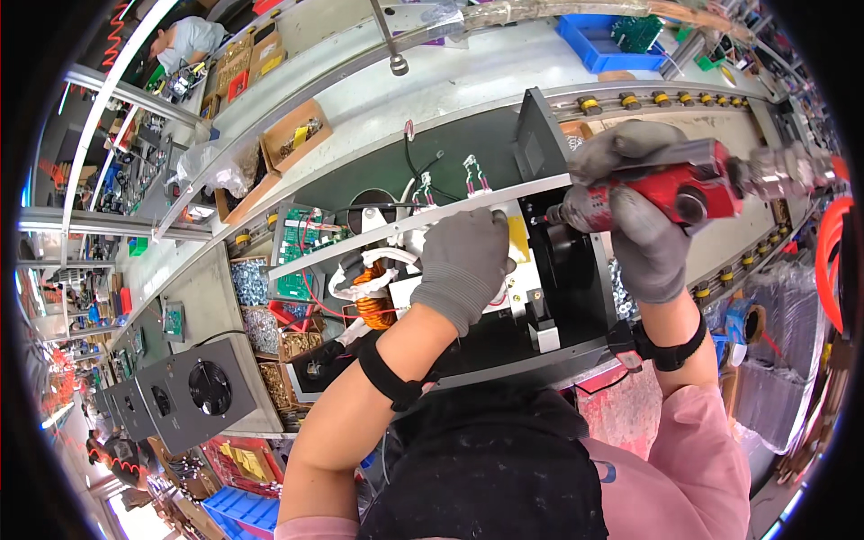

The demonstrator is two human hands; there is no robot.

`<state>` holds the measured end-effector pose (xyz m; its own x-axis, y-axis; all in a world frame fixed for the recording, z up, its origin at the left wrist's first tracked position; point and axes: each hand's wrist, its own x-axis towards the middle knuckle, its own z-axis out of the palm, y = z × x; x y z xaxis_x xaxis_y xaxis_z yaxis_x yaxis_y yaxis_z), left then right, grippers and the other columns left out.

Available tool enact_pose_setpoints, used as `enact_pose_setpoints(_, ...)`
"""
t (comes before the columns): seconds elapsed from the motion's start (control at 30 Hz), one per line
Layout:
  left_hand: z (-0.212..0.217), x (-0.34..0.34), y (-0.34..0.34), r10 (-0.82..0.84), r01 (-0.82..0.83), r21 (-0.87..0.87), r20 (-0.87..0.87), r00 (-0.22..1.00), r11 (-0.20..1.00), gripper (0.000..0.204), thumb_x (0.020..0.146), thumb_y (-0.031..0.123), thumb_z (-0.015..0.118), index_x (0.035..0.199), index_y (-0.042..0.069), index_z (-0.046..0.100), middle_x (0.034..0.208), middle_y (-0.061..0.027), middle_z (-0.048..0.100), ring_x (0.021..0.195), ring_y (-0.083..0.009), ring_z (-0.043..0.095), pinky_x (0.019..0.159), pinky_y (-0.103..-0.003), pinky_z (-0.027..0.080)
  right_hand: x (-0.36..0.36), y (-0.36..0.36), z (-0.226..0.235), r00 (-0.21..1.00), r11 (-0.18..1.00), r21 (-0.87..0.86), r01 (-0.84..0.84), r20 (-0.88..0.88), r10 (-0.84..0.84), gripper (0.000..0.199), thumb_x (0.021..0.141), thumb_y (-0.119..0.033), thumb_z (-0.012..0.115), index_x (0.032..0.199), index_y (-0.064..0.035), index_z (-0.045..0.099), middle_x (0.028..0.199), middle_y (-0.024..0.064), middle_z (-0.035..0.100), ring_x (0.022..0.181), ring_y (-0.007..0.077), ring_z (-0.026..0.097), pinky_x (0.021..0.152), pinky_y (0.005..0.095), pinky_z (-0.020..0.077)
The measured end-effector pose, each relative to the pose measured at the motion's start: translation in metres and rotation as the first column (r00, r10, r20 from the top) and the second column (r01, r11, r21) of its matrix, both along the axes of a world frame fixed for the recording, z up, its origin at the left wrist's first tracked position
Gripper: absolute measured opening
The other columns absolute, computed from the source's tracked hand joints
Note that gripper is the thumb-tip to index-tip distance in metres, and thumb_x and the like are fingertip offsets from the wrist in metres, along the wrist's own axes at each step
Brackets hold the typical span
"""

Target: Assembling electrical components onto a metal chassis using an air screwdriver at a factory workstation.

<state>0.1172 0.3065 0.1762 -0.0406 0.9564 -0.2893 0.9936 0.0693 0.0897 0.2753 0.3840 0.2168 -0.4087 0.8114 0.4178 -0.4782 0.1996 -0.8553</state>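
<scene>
My right hand [650, 241], in a grey glove, is wrapped round a red air screwdriver [693, 184]. The driver's tip points left, at the black end part of an open dark grey metal case [533, 135]. My left hand [463, 261], gloved too, is closed inside the case, just under a long pale metal strip [378, 232]; what its fingers hold is hidden. Near it are an orange-copper coil [374, 310], white cables [396, 255] and a green circuit board [295, 256]. Small upright parts with wires [474, 175] stand beyond the strip.
Bins of screws [250, 282] line the left of the case, and a cardboard box [295, 135] sits behind it. A grey fan panel [196, 393] lies at left. Rollers [661, 99] run behind. A blue tray [607, 43] is at the back; an orange hose [828, 265] hangs right.
</scene>
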Motion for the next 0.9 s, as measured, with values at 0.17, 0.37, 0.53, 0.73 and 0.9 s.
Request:
enact_pose_setpoints(0.17, -0.011, -0.004, -0.002, -0.030, 0.029, 0.062, 0.026, 0.999, 0.998, 0.054, 0.073, 0.039, 0.071, 0.117, 0.009, 0.058, 0.097, -0.0050, 0.061, 0.091, -0.0213, 0.062, 0.069, -0.043, 0.049, -0.023, 0.006, -0.009, 0.998, 0.993, -0.112, -0.044, 0.041, 0.049, 0.036, 0.074, 0.000, 0.063, 0.109, 0.0005, 0.054, 0.095, 0.0127, 0.063, 0.087, 0.0179, 0.063, 0.071, 0.0290, 0.0532)
enact_pose_setpoints(0.37, -0.022, -0.007, -0.003, -0.048, 0.038, 0.175, 0.055, 0.997, 0.984, 0.048, 0.071, 0.036, 0.072, 0.108, 0.007, 0.062, 0.093, -0.0061, 0.062, 0.085, -0.0219, 0.062, 0.068, -0.036, 0.050, -0.038, 0.006, -0.019, 0.991, 0.995, -0.082, -0.053, 0.117, 0.063, 0.037, 0.073, 0.007, 0.060, 0.108, 0.0008, 0.054, 0.094, 0.0108, 0.062, 0.087, 0.0173, 0.063, 0.075, 0.0295, 0.0527)
enact_pose_setpoints(0.53, -0.022, -0.007, 0.000, -0.056, 0.048, 0.158, 0.052, 0.997, 0.986, 0.041, 0.072, 0.037, 0.072, 0.099, 0.007, 0.064, 0.090, -0.0056, 0.062, 0.083, -0.0219, 0.063, 0.067, -0.035, 0.051, -0.047, 0.001, -0.014, 0.970, 0.995, -0.007, -0.104, 0.220, 0.103, 0.035, 0.074, 0.008, 0.060, 0.108, 0.0010, 0.056, 0.090, 0.0070, 0.063, 0.083, 0.0128, 0.062, 0.074, 0.0277, 0.0525)
enact_pose_setpoints(0.73, -0.014, -0.005, -0.001, -0.078, 0.074, 0.109, 0.028, 0.997, 0.991, 0.037, 0.074, 0.039, 0.070, 0.093, 0.008, 0.064, 0.090, -0.0056, 0.062, 0.083, -0.0218, 0.063, 0.067, -0.036, 0.051, -0.041, -0.005, -0.005, 0.963, 0.985, 0.004, -0.175, 0.209, 0.170, 0.035, 0.076, 0.005, 0.061, 0.110, 0.0008, 0.056, 0.093, 0.0077, 0.063, 0.085, 0.0128, 0.062, 0.076, 0.0277, 0.0523)
enact_pose_setpoints(0.9, 0.002, -0.010, -0.017, 0.010, -0.042, 0.242, 0.131, 0.991, 0.969, 0.036, 0.079, 0.033, 0.067, 0.100, 0.004, 0.064, 0.089, -0.0106, 0.062, 0.083, -0.0208, 0.063, 0.067, -0.035, 0.052, -0.006, -0.037, 0.031, 0.997, 0.992, 0.115, -0.056, 0.062, 0.049, 0.043, 0.077, -0.002, 0.064, 0.116, -0.0009, 0.047, 0.099, 0.0122, 0.061, 0.090, 0.0182, 0.060, 0.078, 0.0322, 0.0515)
